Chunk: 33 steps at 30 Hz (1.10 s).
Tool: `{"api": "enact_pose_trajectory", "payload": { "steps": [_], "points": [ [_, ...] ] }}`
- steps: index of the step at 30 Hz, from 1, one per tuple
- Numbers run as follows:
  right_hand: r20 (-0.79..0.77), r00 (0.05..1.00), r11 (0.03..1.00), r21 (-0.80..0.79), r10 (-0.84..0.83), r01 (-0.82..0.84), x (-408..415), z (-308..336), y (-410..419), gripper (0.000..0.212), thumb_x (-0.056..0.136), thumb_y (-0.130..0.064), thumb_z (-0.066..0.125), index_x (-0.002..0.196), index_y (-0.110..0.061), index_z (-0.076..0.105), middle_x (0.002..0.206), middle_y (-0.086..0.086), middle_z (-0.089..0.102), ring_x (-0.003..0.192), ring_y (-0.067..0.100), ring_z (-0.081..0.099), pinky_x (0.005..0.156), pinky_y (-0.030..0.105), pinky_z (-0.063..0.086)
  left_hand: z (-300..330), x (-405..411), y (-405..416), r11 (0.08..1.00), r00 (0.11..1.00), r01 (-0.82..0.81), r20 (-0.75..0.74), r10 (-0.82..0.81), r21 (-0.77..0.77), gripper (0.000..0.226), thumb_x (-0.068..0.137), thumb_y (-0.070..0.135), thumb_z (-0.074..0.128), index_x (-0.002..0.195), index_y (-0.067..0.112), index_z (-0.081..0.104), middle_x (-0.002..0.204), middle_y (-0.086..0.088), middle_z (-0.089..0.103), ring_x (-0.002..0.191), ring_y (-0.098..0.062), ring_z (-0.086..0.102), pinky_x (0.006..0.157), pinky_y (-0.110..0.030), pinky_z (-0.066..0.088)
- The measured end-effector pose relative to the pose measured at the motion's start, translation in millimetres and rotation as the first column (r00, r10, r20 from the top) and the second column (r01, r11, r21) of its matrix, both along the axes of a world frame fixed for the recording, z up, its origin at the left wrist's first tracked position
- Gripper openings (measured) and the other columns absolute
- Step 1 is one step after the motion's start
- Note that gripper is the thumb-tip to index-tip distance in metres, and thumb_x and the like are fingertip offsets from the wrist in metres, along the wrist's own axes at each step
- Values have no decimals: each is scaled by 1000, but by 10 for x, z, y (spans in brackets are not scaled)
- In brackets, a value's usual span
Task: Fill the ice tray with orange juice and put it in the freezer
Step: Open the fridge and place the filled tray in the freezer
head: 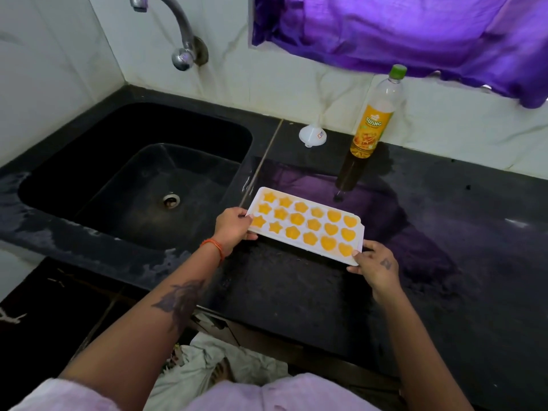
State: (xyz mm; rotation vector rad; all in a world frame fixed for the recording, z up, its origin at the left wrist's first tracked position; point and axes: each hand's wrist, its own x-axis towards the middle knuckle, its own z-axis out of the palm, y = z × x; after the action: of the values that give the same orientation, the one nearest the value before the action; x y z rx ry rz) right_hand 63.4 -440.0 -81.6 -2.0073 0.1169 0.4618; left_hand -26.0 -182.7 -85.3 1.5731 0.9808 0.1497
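While both hands grip it, the white ice tray [305, 225] sits low over the black counter [444, 232], just right of the sink [133, 173]; whether it touches the counter is unclear. Left hand [234, 226] closed on the tray's left end, thumb on the rim. Right hand [375, 264] closed on the near right corner. Every pocket holds orange juice. Juice bottle [376, 114] upright behind the tray, green cap on; white funnel [312, 134] upside down beside it.

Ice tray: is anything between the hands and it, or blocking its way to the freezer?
Nothing separates them: the left hand and right hand already grip the ice tray at its two short ends. The freezer is out of view, so that path cannot be judged.
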Motion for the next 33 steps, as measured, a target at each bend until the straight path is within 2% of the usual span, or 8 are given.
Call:
{"api": "enact_pose_trajectory", "payload": {
  "steps": [3,8,12,17,21,26,29,33],
  "points": [
    [1,1000,1000,6,16,-16,-13,2,22,32,90,-7,57,122,-8,54,104,12,65,68,17,65,82,42,55,12,-79,-16,1000,1000,-25,11,25,-15,23,95,10,53,115,-1,58,106,-14,62,67,-17,64,47,-18,55],
    [24,996,996,8,86,-86,-109,30,90,33,90,-8,57,123,-9,53,96,4,64,66,16,65,75,34,54,31,-349,-44,991,990,-131,40,132,-27,24,95,7,53,116,-1,60,96,-10,61,62,-17,62,42,-14,51],
    [64,982,984,1,175,-176,-211,98,185,34,90,-9,58,124,-11,53,100,5,65,67,15,66,70,30,54,51,-681,-54,974,972,-226,68,227,-20,22,95,9,53,113,-1,61,99,-14,64,63,-19,63,51,-19,57],
    [98,937,941,9,336,-338,-434,163,371,37,89,-9,58,126,-10,52,99,2,64,68,14,66,78,38,56,73,-1275,-77,930,922,-367,129,364,-3,23,95,11,53,113,0,62,89,-6,64,66,-16,64,50,-17,56],
    [129,876,883,12,464,-470,-705,237,580,36,89,-10,58,125,-12,52,95,1,65,68,12,66,80,40,56,97,-1824,-97,868,862,-496,137,487,34,24,96,14,53,115,2,62,92,-7,65,65,-14,64,48,-15,53],
    [174,773,784,14,610,-621,-1148,317,898,36,89,-10,59,124,-14,53,95,1,65,67,12,66,72,32,57,125,-2544,-165,758,775,-632,140,616,163,23,97,16,50,111,4,64,76,-2,65,61,-14,64,55,-22,54],
    [188,702,714,0,687,-700,-1484,346,1111,35,89,-10,59,123,-14,54,95,2,66,65,12,67,72,34,57,138,-3019,-223,685,714,-699,146,685,205,24,97,17,49,113,6,63,76,-2,66,66,-16,65,59,-24,53],
    [195,613,627,-18,766,-778,-2037,350,1374,34,88,-11,59,122,-15,56,96,6,67,62,13,66,70,31,57,132,-3707,-315,584,623,-775,141,769,242,27,97,18,49,117,6,61,80,1,64,64,-11,62,55,-20,49]
  ]
}}
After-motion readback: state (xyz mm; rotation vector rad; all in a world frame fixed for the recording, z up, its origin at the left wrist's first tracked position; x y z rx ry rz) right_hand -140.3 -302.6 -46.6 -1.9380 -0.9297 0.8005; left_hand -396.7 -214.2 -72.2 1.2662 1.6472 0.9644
